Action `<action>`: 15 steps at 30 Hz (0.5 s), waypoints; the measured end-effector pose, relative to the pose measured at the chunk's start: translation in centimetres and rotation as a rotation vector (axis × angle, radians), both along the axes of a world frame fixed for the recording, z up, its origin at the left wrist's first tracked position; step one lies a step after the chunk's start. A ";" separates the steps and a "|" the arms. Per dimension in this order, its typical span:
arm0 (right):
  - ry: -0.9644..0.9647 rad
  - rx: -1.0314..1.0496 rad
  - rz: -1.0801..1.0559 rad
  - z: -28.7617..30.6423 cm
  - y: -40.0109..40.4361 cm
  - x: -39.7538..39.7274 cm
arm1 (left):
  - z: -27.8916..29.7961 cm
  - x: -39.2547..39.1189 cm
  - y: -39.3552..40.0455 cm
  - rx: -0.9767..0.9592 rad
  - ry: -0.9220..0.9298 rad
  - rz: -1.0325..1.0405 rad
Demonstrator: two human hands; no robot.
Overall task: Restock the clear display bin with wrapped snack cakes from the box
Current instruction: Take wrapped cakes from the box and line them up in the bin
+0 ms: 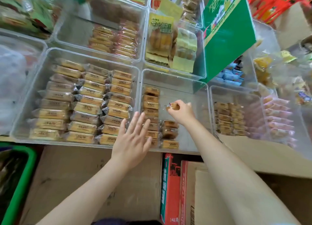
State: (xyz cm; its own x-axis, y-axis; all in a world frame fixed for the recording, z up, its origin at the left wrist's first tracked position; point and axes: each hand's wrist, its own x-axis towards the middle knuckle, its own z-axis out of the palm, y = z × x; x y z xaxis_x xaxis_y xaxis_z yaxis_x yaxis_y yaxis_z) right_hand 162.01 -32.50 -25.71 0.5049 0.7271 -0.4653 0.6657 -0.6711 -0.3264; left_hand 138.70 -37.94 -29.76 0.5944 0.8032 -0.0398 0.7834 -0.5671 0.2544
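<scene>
1. Our right hand (181, 114) sits inside the clear display bin (175, 82), fingers curled round one wrapped snack cake (171, 106) – held above the bin's bare middle.
2. Our left hand (133, 138) is flat, fingers straight and slightly spread, over the bin's near-left corner; looks like it touches the left row of cakes (150, 104), but blur makes contact hard to confirm.
3. Bin contents: that full left row front to back, plus a short stack (169, 133) just beside it at the near edge.
4. Neighbour bin (50, 55) on the left – packed with three rows.
5. Cardboard boxes (70, 174) lie below the shelf edge; a green carton (226, 30) leans over the bin's far right corner.
</scene>
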 end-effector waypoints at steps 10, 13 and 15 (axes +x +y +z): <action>0.003 -0.446 0.177 -4.1 -2.6 -0.7 | -0.3 0.0 0.0 0.034 -0.017 -0.001; -0.199 -0.467 0.283 -4.2 -4.0 -2.5 | -0.1 0.0 0.0 0.012 -0.021 0.003; -0.243 -0.480 0.289 -4.5 -4.3 -3.5 | -0.1 0.0 0.1 -0.023 -0.010 -0.004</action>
